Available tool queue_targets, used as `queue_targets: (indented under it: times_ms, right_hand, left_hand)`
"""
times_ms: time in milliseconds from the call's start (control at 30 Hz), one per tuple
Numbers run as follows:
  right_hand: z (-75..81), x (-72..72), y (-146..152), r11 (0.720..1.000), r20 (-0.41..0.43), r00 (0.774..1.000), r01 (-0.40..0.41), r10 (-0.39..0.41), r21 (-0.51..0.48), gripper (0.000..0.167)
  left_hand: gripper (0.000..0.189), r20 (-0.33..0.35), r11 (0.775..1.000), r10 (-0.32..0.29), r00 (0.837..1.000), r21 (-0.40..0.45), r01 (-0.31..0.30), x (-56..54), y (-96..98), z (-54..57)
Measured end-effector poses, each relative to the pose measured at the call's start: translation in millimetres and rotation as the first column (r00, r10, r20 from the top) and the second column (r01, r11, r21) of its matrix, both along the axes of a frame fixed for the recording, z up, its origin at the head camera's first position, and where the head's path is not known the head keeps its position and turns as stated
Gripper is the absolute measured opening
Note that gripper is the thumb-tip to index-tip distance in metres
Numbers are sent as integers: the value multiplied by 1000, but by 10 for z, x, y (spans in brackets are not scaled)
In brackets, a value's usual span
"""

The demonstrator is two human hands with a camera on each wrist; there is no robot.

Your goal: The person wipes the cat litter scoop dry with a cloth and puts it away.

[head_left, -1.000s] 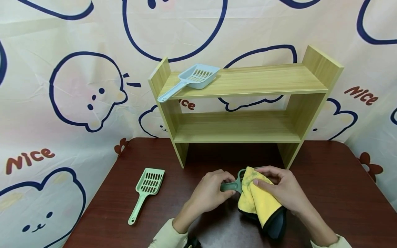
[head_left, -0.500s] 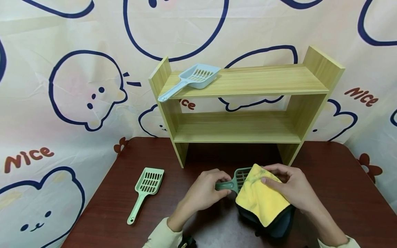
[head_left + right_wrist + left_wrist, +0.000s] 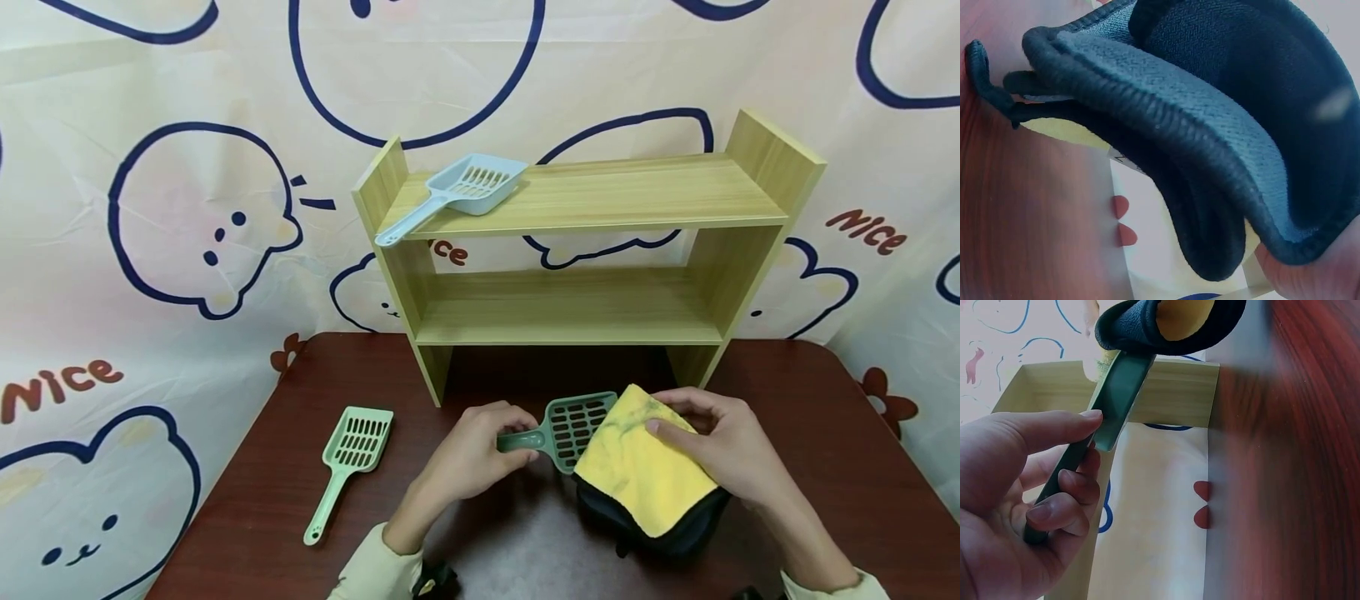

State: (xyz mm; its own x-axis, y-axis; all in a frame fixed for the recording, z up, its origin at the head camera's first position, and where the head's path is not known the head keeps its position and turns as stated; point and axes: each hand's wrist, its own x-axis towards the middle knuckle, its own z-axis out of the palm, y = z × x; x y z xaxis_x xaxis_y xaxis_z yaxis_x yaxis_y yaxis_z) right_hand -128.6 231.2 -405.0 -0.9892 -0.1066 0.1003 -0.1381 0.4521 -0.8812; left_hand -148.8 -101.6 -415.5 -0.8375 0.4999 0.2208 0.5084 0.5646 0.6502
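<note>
Shifted leftward, the dark green scoop [image 3: 555,432] at lower centre is clamped in the left hand [image 3: 474,451], while the right hand [image 3: 726,443] pinches a yellow cloth [image 3: 646,473] that could snag and twist it loose.

A red-brown table [image 3: 247,533] with rounded back corners carries a light green scoop [image 3: 342,468] on its left side, handle toward the near edge. A pale wooden shelf [image 3: 570,307] with two boards stands at the back of the table. On its top board, at the left end, lies a light blue scoop [image 3: 447,200], handle over the front edge.
</note>
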Motion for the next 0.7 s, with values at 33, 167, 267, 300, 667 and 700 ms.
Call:
queue_targets:
  times_ms: [33, 167, 267, 300, 667, 700]
  right_hand:
    - [-3, -1, -4, 1000, 6, 1000, -1, 1, -6, 35]
    - [-28, -1, -44, 999, 41, 999, -17, 18, -41, 36]
    - [-56, 7, -91, 998, 48, 998, -35, 37, -55, 35]
    - [-66, 10, -108, 998, 45, 998, -41, 44, -54, 34]
    - [-151, 26, -265, 997, 21, 997, -73, 73, -11, 29]
    - [-157, 28, -276, 997, 19, 997, -76, 76, -10, 29]
  left_hand:
    - [21, 0, 1000, -2, 1000, 1, 2, 1, -3, 0]
    - [21, 13, 1000, -12, 1000, 4, 12, 15, 11, -11]
    - [21, 24, 1000, -20, 1000, -1, 20, 32, 42, -18]
    - [21, 24, 1000, -21, 999, -3, 21, 38, 55, -19]
    - [22, -9, 1000, -8, 1000, -23, 7, 100, 216, -51]
    - [22, -13, 1000, -6, 1000, -26, 5, 102, 232, -58]
